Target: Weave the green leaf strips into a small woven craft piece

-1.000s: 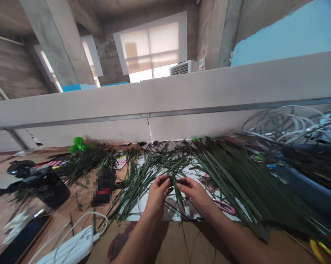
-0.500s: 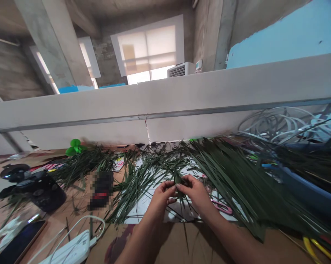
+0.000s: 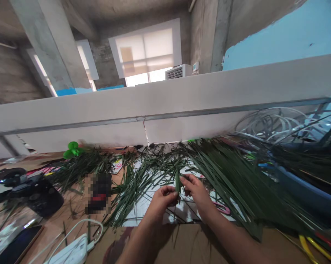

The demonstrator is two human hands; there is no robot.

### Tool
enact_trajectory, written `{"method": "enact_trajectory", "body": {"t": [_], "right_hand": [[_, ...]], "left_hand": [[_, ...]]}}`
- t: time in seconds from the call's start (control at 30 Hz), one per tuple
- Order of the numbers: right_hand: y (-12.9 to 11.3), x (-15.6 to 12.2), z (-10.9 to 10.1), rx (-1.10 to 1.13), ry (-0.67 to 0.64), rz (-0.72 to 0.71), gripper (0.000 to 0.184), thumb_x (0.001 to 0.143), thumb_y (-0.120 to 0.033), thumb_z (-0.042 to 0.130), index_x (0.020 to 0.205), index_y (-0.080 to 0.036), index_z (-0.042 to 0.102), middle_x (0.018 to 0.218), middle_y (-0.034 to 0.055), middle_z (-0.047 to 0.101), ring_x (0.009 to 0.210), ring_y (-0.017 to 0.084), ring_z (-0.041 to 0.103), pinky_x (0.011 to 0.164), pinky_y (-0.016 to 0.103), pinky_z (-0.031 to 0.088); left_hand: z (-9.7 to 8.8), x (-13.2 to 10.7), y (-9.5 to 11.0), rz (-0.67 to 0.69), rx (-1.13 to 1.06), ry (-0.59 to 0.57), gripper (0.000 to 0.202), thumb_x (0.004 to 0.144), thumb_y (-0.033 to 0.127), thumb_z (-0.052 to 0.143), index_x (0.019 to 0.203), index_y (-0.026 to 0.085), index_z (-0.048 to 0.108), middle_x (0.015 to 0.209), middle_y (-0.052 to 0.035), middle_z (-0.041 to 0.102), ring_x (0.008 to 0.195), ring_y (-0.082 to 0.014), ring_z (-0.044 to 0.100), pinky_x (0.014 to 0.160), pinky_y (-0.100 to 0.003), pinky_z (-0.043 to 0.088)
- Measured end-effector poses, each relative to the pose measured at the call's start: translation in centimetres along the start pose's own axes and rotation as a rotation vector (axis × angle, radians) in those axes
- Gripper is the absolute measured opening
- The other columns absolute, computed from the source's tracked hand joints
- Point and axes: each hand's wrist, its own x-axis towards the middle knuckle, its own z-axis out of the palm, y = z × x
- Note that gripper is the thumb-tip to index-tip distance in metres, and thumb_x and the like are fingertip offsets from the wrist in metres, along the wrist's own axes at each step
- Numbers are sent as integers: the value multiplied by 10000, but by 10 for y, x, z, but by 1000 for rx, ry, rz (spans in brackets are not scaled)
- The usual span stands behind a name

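Note:
Between my hands is a small green folded leaf piece (image 3: 177, 180), held upright, with thin strands hanging below it. My left hand (image 3: 163, 201) pinches its lower end between thumb and fingers. On the other side, my right hand (image 3: 195, 190) has its thumb and fingers closed at the piece's right edge; what exactly lies between those fingertips is too small to make out. Loose cut leaf strips (image 3: 138, 183) lie left of my hands on a white sheet (image 3: 132, 216). A large bundle of long green leaves (image 3: 228, 172) spreads to the right.
Pink-handled scissors (image 3: 222, 208) lie beside my right wrist. A blue tub (image 3: 300, 187) stands far right, with yellow handles (image 3: 308, 249) in front. On the left are a black camera (image 3: 41, 194), a phone (image 3: 19, 242) and a white power bank (image 3: 69, 253) with its cable. A white partition (image 3: 182, 95) runs behind.
The leaf piece has turned and now stands upright, showing a long flat side. My right hand has shifted slightly up and away from my left, which has moved a little lower.

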Motion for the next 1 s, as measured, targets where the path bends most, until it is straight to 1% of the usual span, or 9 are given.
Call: {"method": "enact_trajectory", "body": {"t": [0.1,0.2,0.37,0.53,0.67,0.73,0.83,0.9,1.0], "right_hand": [[2,0,-1,52,-21,45,420,655,-552,771,816,-180,663,679,-31,586,507,93,390,482,239,266],[4,2,-3,60,-33,60,398,646,-550,763,744,-181,650,614,-41,556,482,87,357,468,239,224],[2,5,-5,38,-54,77,363,589,-495,793,708,-185,646,550,-63,495,455,76,273,458,253,145],[-2,5,-5,49,-34,78,352,554,-472,811,693,-191,651,572,-46,533,476,85,298,474,260,163],[-4,4,-5,57,-19,83,345,559,-465,814,695,-187,662,575,-45,545,483,86,310,481,257,179],[-5,3,-4,81,-13,89,352,538,-456,829,686,-185,659,584,-39,563,495,91,346,485,253,199],[-8,1,-1,126,-5,101,359,509,-437,847,682,-187,656,603,-29,589,527,107,413,496,251,240],[-8,0,0,132,-2,100,359,509,-435,852,679,-191,652,591,-34,582,520,108,412,492,253,242],[-4,2,-2,111,-18,83,362,534,-455,848,676,-194,641,563,-46,551,492,99,371,481,257,216]], "left_hand": [[-1,1,1,-3,-28,3,488,463,437,956,746,151,680,616,-2,618,534,-92,497,559,-219,329],[-2,2,-1,-5,-63,-8,489,458,440,956,742,155,679,599,3,602,520,-91,476,549,-224,321],[-4,3,-4,-27,-54,0,462,485,423,948,785,166,710,675,-27,653,579,-120,537,591,-241,374],[-7,4,-2,-38,-42,7,472,536,467,917,851,165,737,764,-57,692,600,-121,561,612,-246,391],[-8,6,2,-50,-13,42,539,497,536,913,843,161,738,764,-64,695,620,-141,588,613,-253,396],[-8,7,1,-14,57,64,537,506,557,902,832,161,743,785,-75,707,645,-158,607,626,-264,405],[-7,9,-4,86,125,63,485,544,540,892,814,164,746,767,-76,705,649,-163,598,623,-268,397],[-6,10,-8,142,123,56,462,525,504,909,794,166,742,732,-65,688,632,-160,576,620,-273,395],[-5,12,-11,183,129,62,438,491,464,925,750,169,731,701,-50,665,615,-151,545,622,-278,398]]}}
